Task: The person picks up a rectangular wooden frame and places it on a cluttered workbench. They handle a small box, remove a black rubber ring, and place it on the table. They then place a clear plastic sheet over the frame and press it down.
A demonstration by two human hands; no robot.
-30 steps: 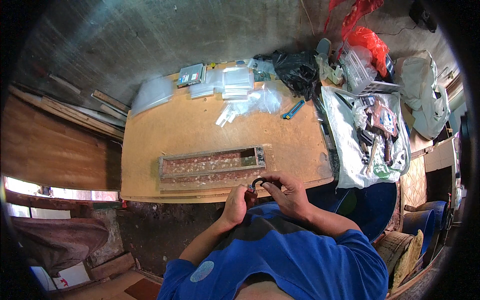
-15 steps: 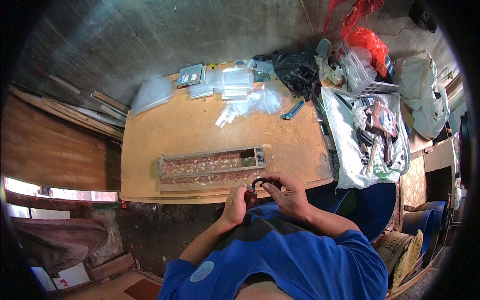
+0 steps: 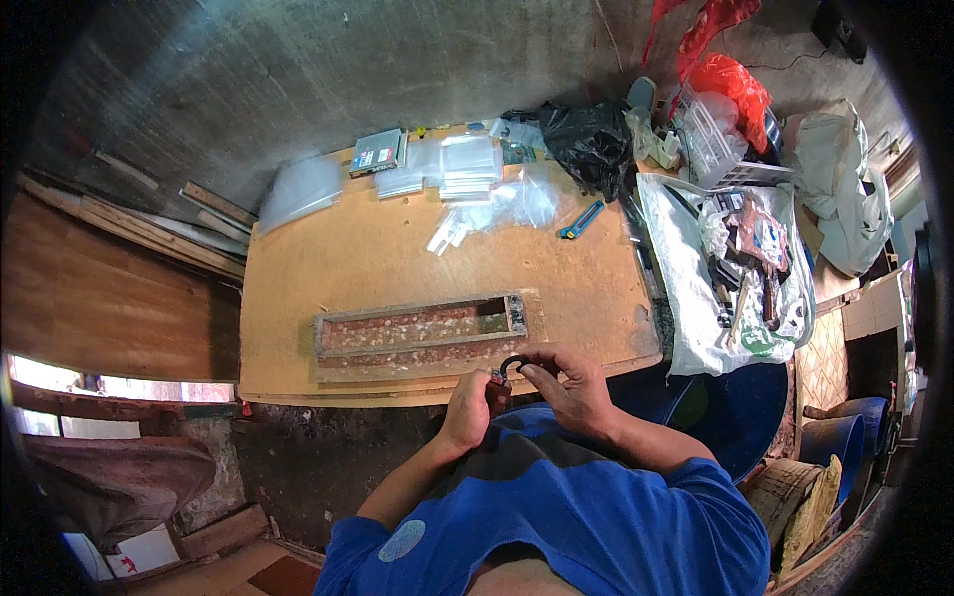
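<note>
Close to my body, just past the table's near edge, my two hands meet around a small black curved piece (image 3: 511,361). My right hand (image 3: 571,389) pinches one end of it between thumb and fingers. The other end runs to my left hand (image 3: 465,413), which is closed on a small dark reddish thing (image 3: 498,379) mostly hidden by the fingers; its kind I cannot make out. Beyond the hands, a long narrow wooden frame (image 3: 417,345) with a mottled reddish bottom lies on the wooden table (image 3: 358,258).
Stacks of clear plastic bags (image 3: 471,159) and a flat box (image 3: 378,151) lie along the table's far side. A blue utility knife (image 3: 581,221) lies near a black plastic bag (image 3: 586,149). To the right, a white sack (image 3: 686,298) carries assorted items. Blue drums (image 3: 740,417) stand below.
Both hands stay in nearly the same place with the black curved piece between them. Nothing else has visibly moved.
</note>
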